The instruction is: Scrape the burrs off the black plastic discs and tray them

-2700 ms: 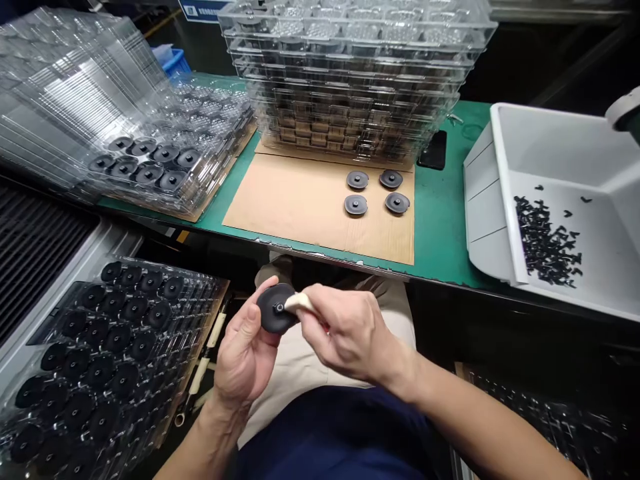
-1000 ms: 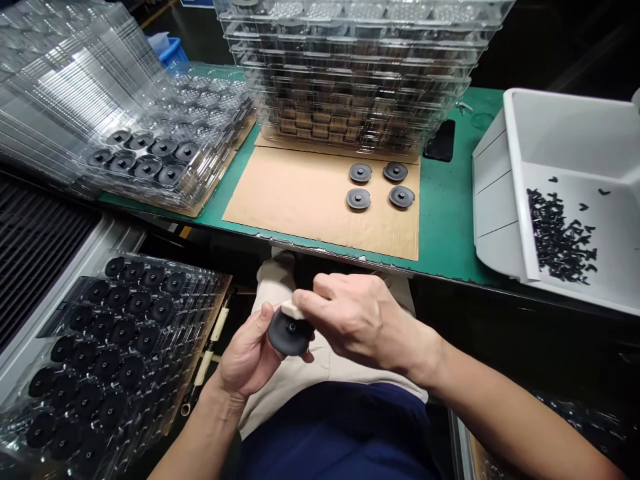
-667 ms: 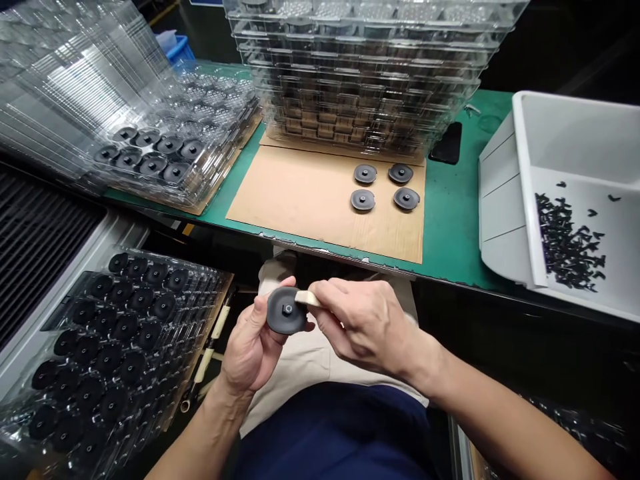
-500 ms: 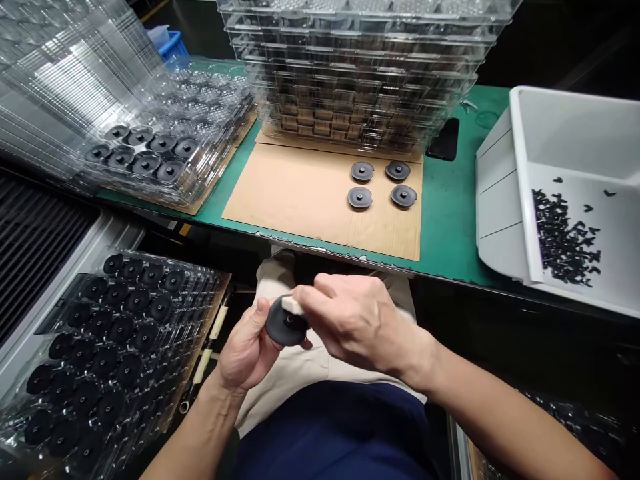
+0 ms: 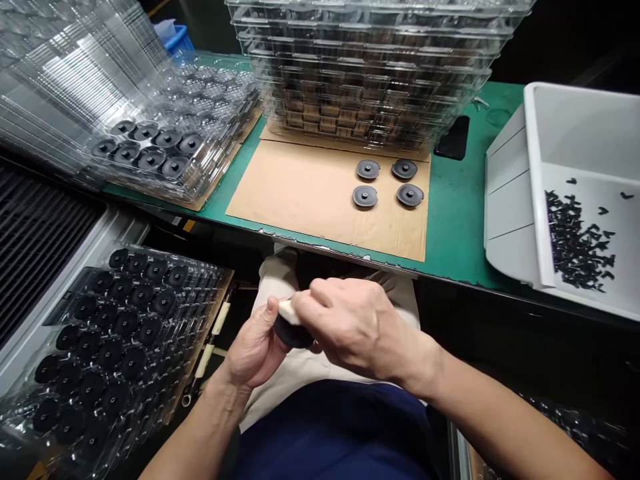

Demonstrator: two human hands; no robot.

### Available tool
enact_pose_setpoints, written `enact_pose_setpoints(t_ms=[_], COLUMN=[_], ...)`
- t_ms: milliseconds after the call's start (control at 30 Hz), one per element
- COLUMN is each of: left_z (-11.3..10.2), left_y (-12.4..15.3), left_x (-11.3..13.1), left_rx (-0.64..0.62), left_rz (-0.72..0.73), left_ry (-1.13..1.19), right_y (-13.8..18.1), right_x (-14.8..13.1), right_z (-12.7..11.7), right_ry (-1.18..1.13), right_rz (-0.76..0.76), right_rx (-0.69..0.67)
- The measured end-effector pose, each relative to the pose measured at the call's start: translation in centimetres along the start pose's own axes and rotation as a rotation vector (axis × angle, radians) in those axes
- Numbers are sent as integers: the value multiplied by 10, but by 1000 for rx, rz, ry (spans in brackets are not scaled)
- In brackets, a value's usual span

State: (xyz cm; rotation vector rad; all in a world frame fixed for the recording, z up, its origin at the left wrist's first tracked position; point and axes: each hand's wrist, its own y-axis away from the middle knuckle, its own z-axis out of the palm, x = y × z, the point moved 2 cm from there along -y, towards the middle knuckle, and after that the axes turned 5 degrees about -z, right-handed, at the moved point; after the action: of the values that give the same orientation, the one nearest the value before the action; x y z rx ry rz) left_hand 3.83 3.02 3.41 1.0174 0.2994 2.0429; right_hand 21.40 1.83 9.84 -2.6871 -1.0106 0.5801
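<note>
Over my lap, my left hand (image 5: 253,350) grips a round black disc (image 5: 291,333), mostly hidden now behind my fingers. My right hand (image 5: 350,323) is closed on a small cream-coloured piece (image 5: 287,311) and presses it against the top of the disc. Several finished-looking black discs (image 5: 385,181) lie in a square on the cardboard sheet (image 5: 305,187) on the green bench.
A clear tray of black discs (image 5: 105,333) sits low at my left. Another clear tray (image 5: 150,150) with discs rests on the bench's left end, beside stacked clear trays (image 5: 370,73). A white bin (image 5: 575,193) with small black parts stands at right.
The disc has tilted away so its face is hidden, and my right hand has come over it, pressing the cream piece down. The hands sank slightly lower.
</note>
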Motion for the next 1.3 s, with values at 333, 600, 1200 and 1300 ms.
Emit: enact_pose_setpoints(t_ms=[333, 600, 1200, 1300], left_z=[0, -5, -4, -3], left_y=[-1, -6, 14, 15], left_x=[13, -5, 24, 24], left_rx=[169, -44, 55, 52], left_rz=[316, -106, 396, 384], left_ry=[79, 154, 57, 54], right_y=[7, -8, -8, -8], right_x=[-2, 6, -6, -4], right_z=[12, 0, 4, 2], right_ry=[-139, 34, -281, -245], right_rz=[276, -119, 175, 184], right_rx=[-25, -97, 69, 84])
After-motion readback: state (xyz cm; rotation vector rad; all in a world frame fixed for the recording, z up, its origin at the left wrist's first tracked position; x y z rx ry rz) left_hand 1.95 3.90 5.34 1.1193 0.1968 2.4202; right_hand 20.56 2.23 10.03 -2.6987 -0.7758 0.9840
